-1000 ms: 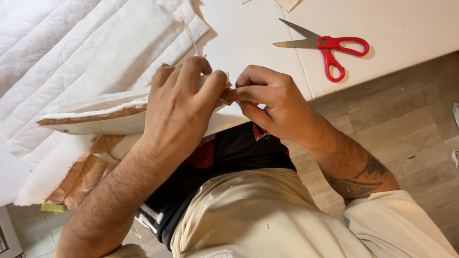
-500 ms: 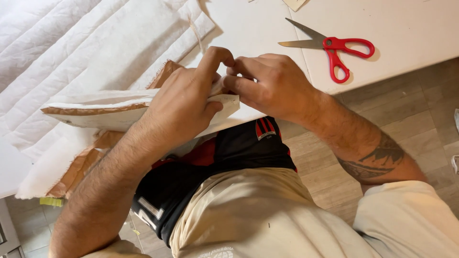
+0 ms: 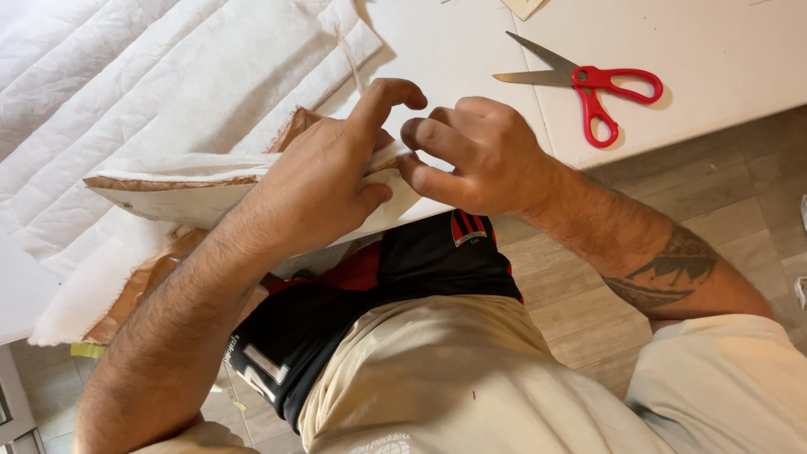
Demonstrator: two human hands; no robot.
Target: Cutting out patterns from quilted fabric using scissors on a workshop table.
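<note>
Both hands pinch the white fabric (image 3: 252, 109) over the corner of a flat panel (image 3: 181, 202) at the table's (image 3: 723, 59) edge, left hand (image 3: 324, 189) pressing, right hand (image 3: 471, 155) tucking; scissors (image 3: 588, 84) idle; next likely needs a taut, flat fold.

red-handled scissors (image 3: 588, 84) lay blades open on white worktop (image 3: 723, 50), scrap of pale card (image 3: 523, 7) sat at top edge, grey wood-look floor (image 3: 714, 185) showed below

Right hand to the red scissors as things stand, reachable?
Probably yes. The right hand is busy pinching the white padded piece with the left hand, but the red scissors lie on bare white tabletop just beyond it, nothing between.
</note>
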